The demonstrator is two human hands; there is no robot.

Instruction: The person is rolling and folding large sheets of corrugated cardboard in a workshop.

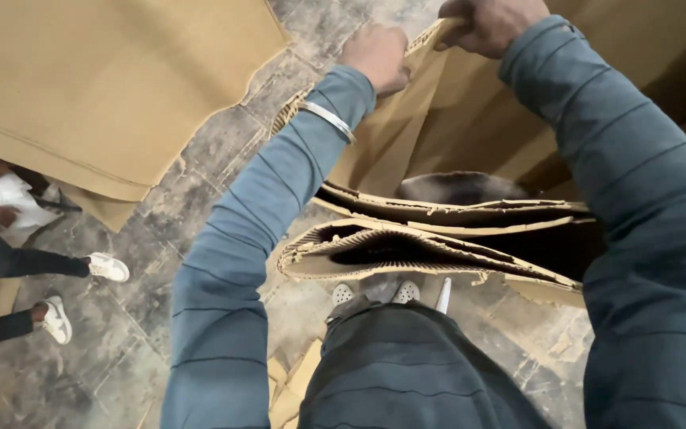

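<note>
Gripped upright corrugated cardboard sheet (406, 135) at its top edge, left hand (376, 54) and right hand (492, 22) closed side by side; steadier with fingers spaced wider apart.

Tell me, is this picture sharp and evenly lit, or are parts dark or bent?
Head view: soft even light, no glare; the hands and cardboard look slightly smeared; deep shadow fills the folded cardboard's hollow; the wide lens stretches the sleeves at the edges.
</note>
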